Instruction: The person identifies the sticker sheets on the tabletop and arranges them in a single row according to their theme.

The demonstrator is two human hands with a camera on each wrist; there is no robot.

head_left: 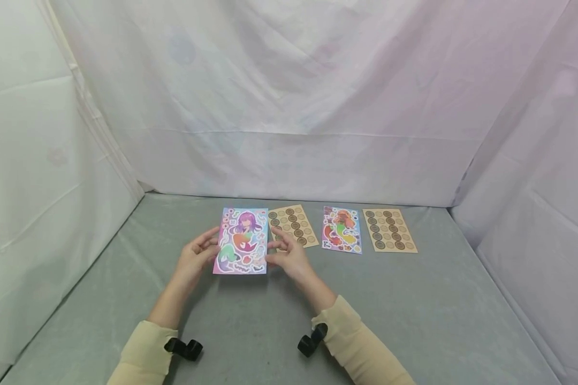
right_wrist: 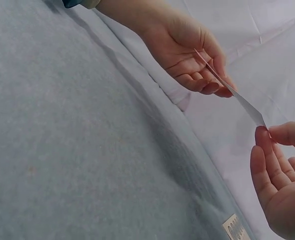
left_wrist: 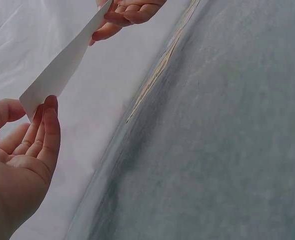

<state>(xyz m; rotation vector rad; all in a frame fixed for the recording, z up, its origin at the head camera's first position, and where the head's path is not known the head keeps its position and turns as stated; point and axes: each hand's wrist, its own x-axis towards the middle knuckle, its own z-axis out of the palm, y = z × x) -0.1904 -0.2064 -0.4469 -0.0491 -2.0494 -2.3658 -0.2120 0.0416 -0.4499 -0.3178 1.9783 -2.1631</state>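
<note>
Above the surface (head_left: pixel 250 326), the mermaid sheet (head_left: pixel 241 240) is pinched by fingers of the left hand (head_left: pixel 196 255) and right hand (head_left: pixel 290 258). Positioning seems in hand; even support is called for next.

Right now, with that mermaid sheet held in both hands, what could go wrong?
The left hand and right hand pinch the mermaid sheet near its side edges, so a loose grip might drop it. It looks slightly bowed; squeezing inward could crease it. A tan sheet lies beyond the right hand; a careless sweep might nudge it.
</note>
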